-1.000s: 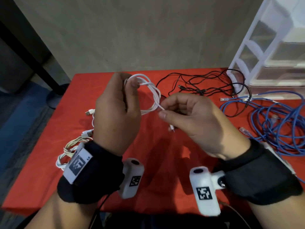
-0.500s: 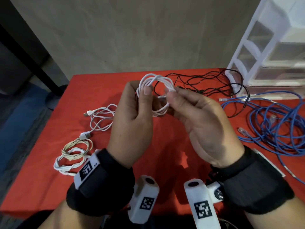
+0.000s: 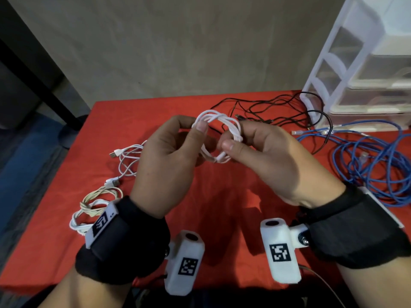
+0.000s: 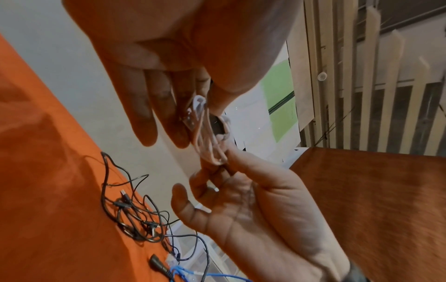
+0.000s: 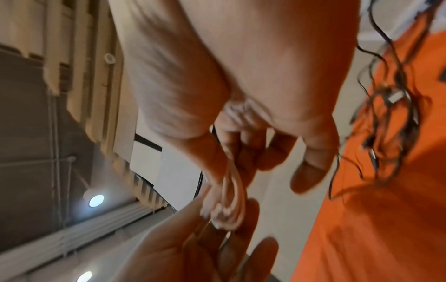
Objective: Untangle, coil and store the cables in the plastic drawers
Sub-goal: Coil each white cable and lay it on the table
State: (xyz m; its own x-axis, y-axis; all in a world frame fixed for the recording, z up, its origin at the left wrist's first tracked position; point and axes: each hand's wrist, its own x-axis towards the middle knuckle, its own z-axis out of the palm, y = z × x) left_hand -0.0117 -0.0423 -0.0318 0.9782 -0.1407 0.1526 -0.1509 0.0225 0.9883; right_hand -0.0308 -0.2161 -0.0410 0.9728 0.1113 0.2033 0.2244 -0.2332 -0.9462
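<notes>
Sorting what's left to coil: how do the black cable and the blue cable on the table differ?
The black cable is thin and sprawls in loose, open tangles; the blue cable looks thicker and lies in many overlapping rounded loops. Black lies farther back, blue nearer the person's right. Both rest uncoiled beside the plastic drawers.

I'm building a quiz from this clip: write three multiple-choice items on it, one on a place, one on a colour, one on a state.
1. Where does the black cable tangle lie? A) far side of the table, beside the plastic drawers B) on the floor C) inside a drawer
2. What colour is the big loose cable heap at right? A) green B) blue C) yellow
3. The white cable in both hands is: A) straight B) coiled C) knotted to the blue one

A: black cable tangle lies by the plastic drawers.
B: blue cable heap.
B: left hand and right hand pinch the white cable in loops.
</notes>
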